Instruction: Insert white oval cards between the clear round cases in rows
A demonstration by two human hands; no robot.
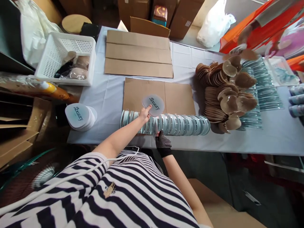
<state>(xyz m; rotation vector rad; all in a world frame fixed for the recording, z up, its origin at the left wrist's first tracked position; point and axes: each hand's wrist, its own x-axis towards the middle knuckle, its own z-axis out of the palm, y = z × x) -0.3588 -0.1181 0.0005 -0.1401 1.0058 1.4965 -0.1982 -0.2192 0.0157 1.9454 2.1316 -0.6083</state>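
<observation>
Fingers first: the left hand [144, 114] is bare, its fingers pinched on the near edge of a round printed card [153, 104] that reads "Sbeauty", holding it flat just above the cardboard. The right hand [162, 142] wears a dark dotted glove and sits at the near side of the row of clear cases [166, 124]; its fingertips are tucked in against the cases, but I honestly can't tell if it's gripping one or just touching.

Now the rest, biggest down. The long table [273, 139] has a pale blue-white cover and runs left to right across the whole room. On the far middle of it lies a flattened cardboard box [139, 53], and nearer, a smaller cardboard sheet [180, 98], which the card hangs over. Right of that is a big heap of tan heart-shaped pads [225, 95], piled against more clear cases [266, 85] fanned out further right. On the far left sits a white plastic basket [57, 47] with some stuff inside. The row of cases stands on edge along the near side of the cardboard sheet, right in front of the person. Near left corner: a small stack of printed cards [79, 116], well apart from both hands.
</observation>
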